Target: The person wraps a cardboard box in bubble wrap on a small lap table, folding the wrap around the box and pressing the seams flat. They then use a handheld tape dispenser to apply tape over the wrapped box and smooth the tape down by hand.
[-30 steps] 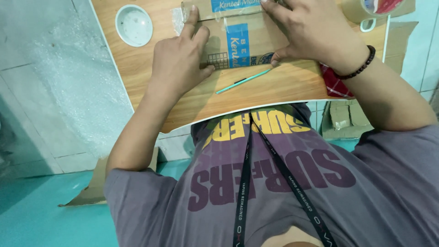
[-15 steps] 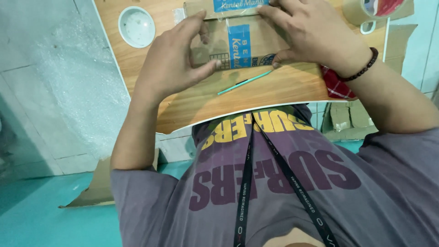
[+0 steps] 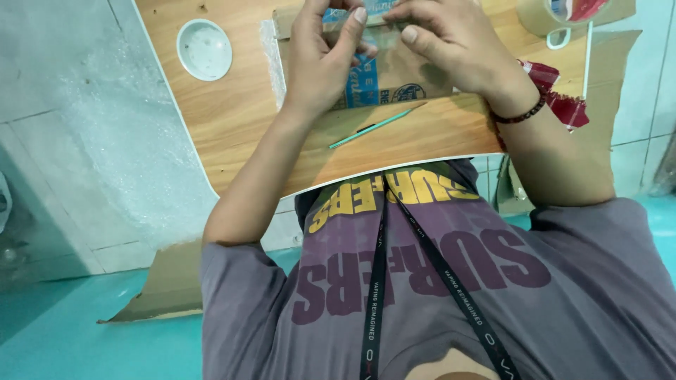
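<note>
Both hands had shifted since the earlier frame: half a second before they lay spread across the box, and now the fingers had drawn together over its far part, near the top edge of the view.

Going left to right, a pale tiled wall and teal floor lay below the surface (image 3: 232, 119), with a flat sheet of cardboard (image 3: 165, 288) on the floor against it. On the wooden surface, a small white dish (image 3: 204, 48) sat well apart from the hands. Next came the left hand (image 3: 325, 60), its fingers curled and the thumb raised, resting on the brown box (image 3: 408, 74) with blue tape across it. Its grip was narrow, pinching at something on the box, though I could not tell whether anything was truly held. A thin teal stick (image 3: 373, 127) lay on the surface just in front of the box, near the left wrist.

The right hand (image 3: 451, 46) lay on the box just beside the left, fingertips bent down close to the left hand's fingers; its grip was likewise narrow, and what it pinched was hidden. A dark bead bracelet (image 3: 521, 114) ringed that wrist. Beyond it sat a roll of tape (image 3: 539, 17) at the far right corner, and a red wrapper (image 3: 563, 105) lay at the surface's right edge, just beside the bracelet.
</note>
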